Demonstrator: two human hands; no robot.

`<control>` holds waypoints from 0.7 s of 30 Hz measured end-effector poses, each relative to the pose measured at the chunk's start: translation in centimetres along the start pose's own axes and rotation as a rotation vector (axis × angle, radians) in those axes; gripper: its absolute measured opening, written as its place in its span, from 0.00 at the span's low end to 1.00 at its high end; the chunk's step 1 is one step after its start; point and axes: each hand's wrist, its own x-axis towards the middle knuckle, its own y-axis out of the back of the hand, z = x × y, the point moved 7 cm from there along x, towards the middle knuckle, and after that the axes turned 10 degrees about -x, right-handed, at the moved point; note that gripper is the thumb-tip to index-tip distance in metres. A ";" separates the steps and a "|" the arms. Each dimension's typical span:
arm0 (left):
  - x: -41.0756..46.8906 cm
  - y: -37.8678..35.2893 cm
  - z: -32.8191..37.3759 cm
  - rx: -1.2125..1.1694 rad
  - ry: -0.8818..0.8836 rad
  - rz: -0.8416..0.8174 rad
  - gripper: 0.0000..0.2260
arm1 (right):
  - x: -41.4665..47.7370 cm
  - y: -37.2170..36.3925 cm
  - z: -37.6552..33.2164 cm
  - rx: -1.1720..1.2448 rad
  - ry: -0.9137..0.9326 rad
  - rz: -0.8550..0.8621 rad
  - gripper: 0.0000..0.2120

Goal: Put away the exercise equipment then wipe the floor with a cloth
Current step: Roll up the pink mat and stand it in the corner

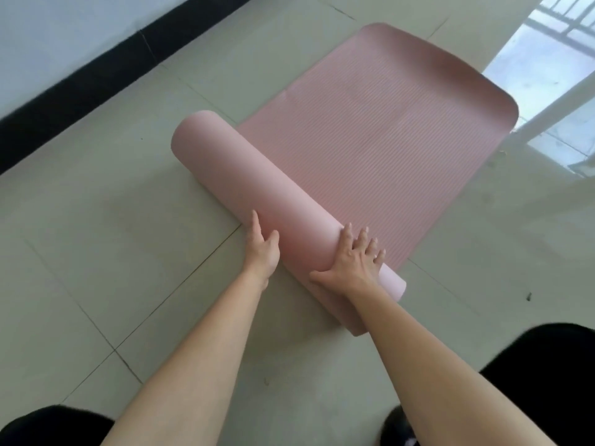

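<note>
Mat (386, 149) half rolled on the floor (96, 226), flat part stretching far right. Your left hand (262, 251) and right hand (351, 263) press open-fingered on the near end of the roll (244, 178), slightly apart. Rolling step, I judge; next, push evenly toward the far edge.

Both forearms (206, 358) bare to frame edge. Black garment (544, 358) covers the knee behind and right of right hand (352, 263); same black fabric (48, 426) well behind left hand (262, 252).

Indoor room, perhaps a home, glossy tiled floor (96, 220), black skirting (80, 91), white wall (48, 33), exercise mat (386, 140)
</note>
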 end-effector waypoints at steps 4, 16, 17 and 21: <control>0.8 -3.2 3.1 0.019 0.001 0.035 0.27 | 1.0 2.6 0.3 0.081 0.007 0.140 0.46; 7.1 -12.7 11.2 0.425 -0.099 -0.020 0.26 | 6.8 5.6 5.4 0.018 -0.009 0.120 0.65; 7.7 -13.6 11.9 0.518 -0.163 -0.019 0.25 | 8.0 6.4 5.8 0.010 -0.014 0.109 0.65; 9.3 -15.8 11.6 0.727 -0.410 -0.011 0.21 | 11.1 8.6 7.5 0.054 -0.039 0.080 0.59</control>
